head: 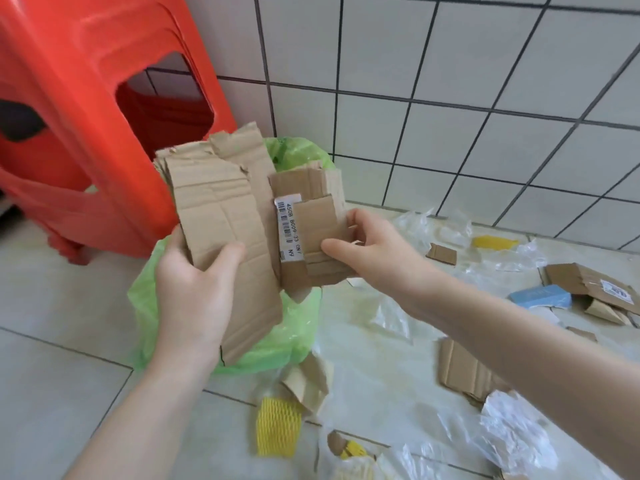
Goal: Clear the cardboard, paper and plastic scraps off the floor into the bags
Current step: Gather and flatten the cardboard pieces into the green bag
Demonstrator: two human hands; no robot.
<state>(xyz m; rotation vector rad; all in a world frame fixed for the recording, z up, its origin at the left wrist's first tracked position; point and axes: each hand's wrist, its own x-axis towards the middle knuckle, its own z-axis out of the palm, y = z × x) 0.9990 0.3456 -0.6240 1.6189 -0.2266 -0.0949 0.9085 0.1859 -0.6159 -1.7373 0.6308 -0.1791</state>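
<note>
Left hand (194, 289) grips a stack of torn, creased corrugated cardboard (221, 216), thumb curled over the front face, fingers hidden behind. Right hand (367, 251) pinches a smaller folded cardboard piece (311, 230) with a white barcode label (287, 230), thumb on front, fingers behind. Both pieces are held upright, overlapping, right above the open mouth of a thin translucent green bag (298, 327) standing on the floor; bag interior mostly blocked by the cardboard.

Forearms reach in from the bottom edge, bare.

Floor (52, 393) is pale glossy tile. Scattered on it to the right: crumpled clear plastic film (512, 434), flat corrugated scrap (464, 368), yellow foam mesh sleeve (278, 427), a torn box (585, 282) with a blue packet (540, 297) beside it, both blurry. Red plastic stool (86, 133) stands left of the bag, cut off by the frame. White tiled wall (450, 98) behind.
</note>
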